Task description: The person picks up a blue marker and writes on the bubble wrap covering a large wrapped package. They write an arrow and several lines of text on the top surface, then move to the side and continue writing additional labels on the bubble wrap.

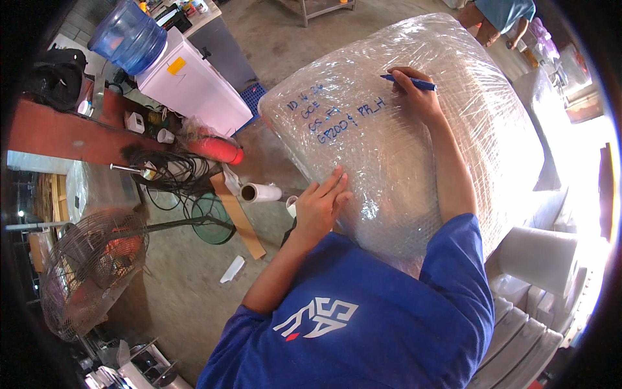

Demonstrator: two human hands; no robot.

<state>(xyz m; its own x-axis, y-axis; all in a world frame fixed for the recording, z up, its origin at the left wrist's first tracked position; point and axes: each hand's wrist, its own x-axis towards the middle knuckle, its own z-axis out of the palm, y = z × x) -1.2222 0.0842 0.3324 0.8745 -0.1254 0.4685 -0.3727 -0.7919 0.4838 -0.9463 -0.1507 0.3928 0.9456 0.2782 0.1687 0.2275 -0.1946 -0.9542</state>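
Note:
A large bundle point(389, 162) wrapped in clear stretch film and bubble wrap fills the middle and right of the view. Blue handwriting point(343, 113) runs in several lines across its upper left face. Just right of the writing, my right hand point(418, 96) grips a blue marker point(425, 85), whose tip points left, close to the film. Whether the tip touches the film I cannot tell. Lower down, my left hand point(324, 204) rests with fingers spread on the bundle's near left edge and holds nothing.
At left stand a pedestal fan point(94, 272), a white water dispenser point(194, 84) with a blue bottle point(129, 39), and a red cylinder point(217, 149) beside tangled black cables point(168, 172). A film roll point(260, 192) and cardboard strip point(240, 220) lie nearby. Another person point(502, 16) is at far right.

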